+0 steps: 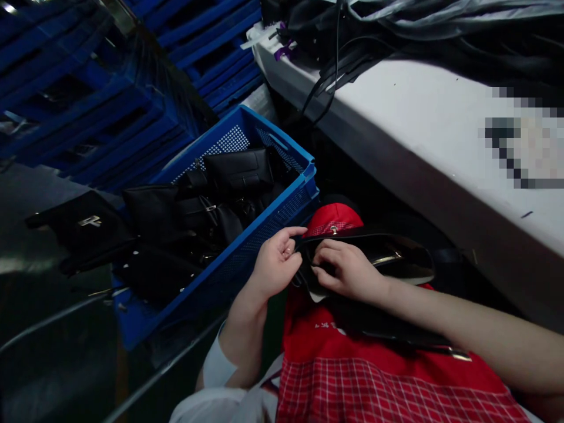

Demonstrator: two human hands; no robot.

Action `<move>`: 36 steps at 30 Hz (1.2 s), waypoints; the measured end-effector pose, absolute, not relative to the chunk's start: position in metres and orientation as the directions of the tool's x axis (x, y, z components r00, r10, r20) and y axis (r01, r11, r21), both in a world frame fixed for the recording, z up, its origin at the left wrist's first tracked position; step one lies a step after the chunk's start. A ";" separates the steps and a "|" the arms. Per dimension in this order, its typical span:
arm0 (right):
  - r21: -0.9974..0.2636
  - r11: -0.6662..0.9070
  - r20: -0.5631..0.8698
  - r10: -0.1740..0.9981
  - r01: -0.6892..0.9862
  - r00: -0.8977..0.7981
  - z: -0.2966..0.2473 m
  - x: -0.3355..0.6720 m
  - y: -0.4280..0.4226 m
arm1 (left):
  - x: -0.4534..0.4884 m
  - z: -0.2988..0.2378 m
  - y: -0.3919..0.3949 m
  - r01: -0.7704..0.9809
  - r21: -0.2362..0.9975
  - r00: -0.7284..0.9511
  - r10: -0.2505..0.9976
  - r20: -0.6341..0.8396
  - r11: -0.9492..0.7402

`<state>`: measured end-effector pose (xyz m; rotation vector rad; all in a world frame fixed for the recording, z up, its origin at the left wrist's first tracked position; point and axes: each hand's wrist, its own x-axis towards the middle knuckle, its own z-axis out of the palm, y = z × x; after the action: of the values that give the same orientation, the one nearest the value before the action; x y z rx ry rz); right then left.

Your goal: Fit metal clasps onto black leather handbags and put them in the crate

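A black handbag [388,258] with a gold zipper lies on my lap over a red apron [379,376]. My left hand [277,264] pinches the bag's left end, fingers curled around its edge. Resting on the bag's opening, my right hand [346,270] has its fingers bent down and gripping the rim. Both hands sit close together, just right of a blue plastic crate [282,211].
The blue crate holds several black bags [194,217], and one with a metal clasp [83,229] hangs over its left side. A white worktable [423,141] with dark straps and fabric [396,29] runs along the right. Blue pallets [88,88] are stacked behind.
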<state>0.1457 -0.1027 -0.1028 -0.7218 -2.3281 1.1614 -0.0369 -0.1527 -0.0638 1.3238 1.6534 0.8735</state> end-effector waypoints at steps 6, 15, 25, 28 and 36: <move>-0.960 0.274 0.085 0.486 0.059 -0.870 -0.093 0.159 -0.092 | -0.044 -0.053 -0.155 0.609 0.768 -0.229 0.971 -0.066 0.196; -0.953 0.272 0.013 0.485 0.136 -0.875 -0.096 0.154 -0.095 | -0.041 -0.077 -0.148 0.428 0.879 -0.223 0.967 -0.123 0.210; -0.910 0.386 0.108 0.579 0.154 -0.808 -0.103 0.152 -0.087 | -0.038 -0.050 -0.156 0.622 0.737 -0.103 0.961 -0.257 0.264; -0.922 0.352 0.077 0.580 0.164 -0.811 -0.102 0.153 -0.083 | -0.041 -0.052 -0.156 0.651 0.707 -0.087 0.952 -0.294 0.278; -0.970 0.170 -0.059 0.530 0.174 -0.846 -0.103 0.149 -0.077 | -0.039 -0.064 -0.154 0.672 0.707 -0.129 0.975 -0.179 0.219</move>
<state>0.1489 -0.0770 -0.1029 -0.6744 -2.1582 1.7253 -0.0390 -0.1540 -0.0639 1.5201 1.8750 0.6261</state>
